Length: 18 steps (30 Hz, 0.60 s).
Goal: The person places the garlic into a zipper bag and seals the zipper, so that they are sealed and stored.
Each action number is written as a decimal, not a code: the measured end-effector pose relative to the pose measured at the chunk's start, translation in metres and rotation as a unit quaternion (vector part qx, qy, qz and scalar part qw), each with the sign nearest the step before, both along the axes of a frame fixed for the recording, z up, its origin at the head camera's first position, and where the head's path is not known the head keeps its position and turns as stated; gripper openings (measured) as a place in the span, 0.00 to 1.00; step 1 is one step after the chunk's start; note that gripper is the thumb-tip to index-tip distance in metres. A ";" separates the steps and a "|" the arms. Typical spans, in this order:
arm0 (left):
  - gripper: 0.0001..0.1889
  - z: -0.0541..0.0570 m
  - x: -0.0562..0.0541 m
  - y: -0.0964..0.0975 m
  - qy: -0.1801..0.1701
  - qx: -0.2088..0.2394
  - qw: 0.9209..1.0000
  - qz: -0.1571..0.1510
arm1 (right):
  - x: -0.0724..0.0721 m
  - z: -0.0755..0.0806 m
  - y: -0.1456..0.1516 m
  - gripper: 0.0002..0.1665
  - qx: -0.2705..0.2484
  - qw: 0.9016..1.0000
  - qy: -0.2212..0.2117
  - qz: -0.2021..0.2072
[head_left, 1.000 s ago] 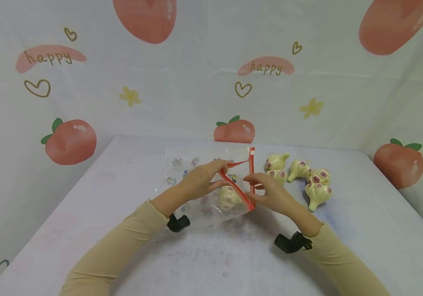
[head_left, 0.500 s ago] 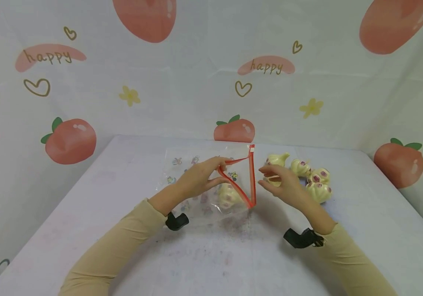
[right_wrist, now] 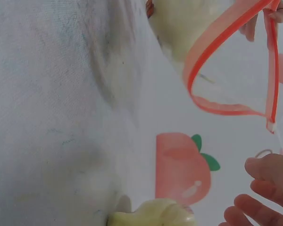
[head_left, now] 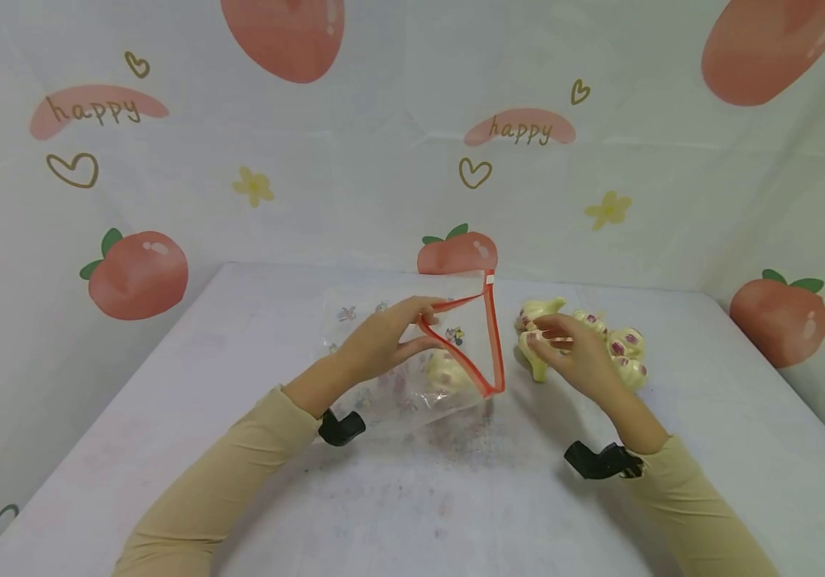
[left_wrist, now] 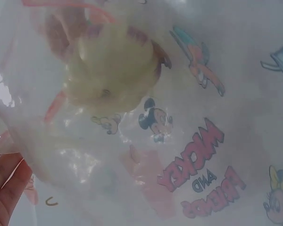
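A clear zip bag (head_left: 415, 413) with cartoon prints lies on its side, its red-edged mouth (head_left: 495, 344) gaping to the right. My left hand (head_left: 379, 340) pinches the upper layer of that red edge between thumb and fingers, lifting it. Inside the bag rests one garlic bulb (left_wrist: 115, 70), pale with purple marks. My right hand (head_left: 581, 357) is right of the mouth, its fingertips over a garlic bulb (head_left: 538, 370) whose stem points toward me. In the right wrist view the fingers (right_wrist: 254, 209) are spread, with nothing between them.
Behind that bulb lies another garlic bulb (head_left: 538, 311). Several more garlic bulbs (head_left: 626, 343) cluster to the right, partly hidden by the right hand. A white table (head_left: 412, 513) carries everything, with a printed cloth (head_left: 354, 160) behind. Black wrist mounts (head_left: 603, 461) stick out below the forearms.
My right hand has let go of the bag's red edge and moved right to the garlic. The left hand has kept its pinch and raised the bag's mouth slightly.
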<state>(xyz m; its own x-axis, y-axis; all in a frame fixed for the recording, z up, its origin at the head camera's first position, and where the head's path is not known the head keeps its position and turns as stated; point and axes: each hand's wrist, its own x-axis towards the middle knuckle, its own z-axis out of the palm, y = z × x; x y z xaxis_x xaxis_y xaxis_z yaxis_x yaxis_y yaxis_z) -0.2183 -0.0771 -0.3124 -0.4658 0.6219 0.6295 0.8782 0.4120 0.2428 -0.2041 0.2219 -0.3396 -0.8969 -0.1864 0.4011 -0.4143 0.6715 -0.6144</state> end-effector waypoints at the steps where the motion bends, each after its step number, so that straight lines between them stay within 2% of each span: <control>1: 0.28 0.000 0.000 0.000 0.002 0.002 1.000 0.000 | 0.000 0.000 0.001 0.18 0.000 1.000 -0.001 -0.006; 9: 0.22 0.005 -0.002 -0.002 0.017 0.031 0.999 -0.011 | 0.000 0.000 0.005 0.20 -0.001 0.999 -0.019 -0.041; 18: 0.18 0.008 -0.004 -0.002 0.008 0.033 0.999 -0.016 | -0.001 -0.001 0.010 0.23 0.001 0.998 -0.037 -0.054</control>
<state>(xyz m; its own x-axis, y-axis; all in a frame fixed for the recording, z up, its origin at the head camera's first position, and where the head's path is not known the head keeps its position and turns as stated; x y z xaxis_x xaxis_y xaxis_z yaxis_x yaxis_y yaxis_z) -0.2223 -0.0793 -0.3041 -0.4362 0.5939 0.6761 0.8946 0.3672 0.2546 -0.2053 0.2320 -0.3408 -0.9392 -0.0869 0.3322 -0.2920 0.7110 -0.6396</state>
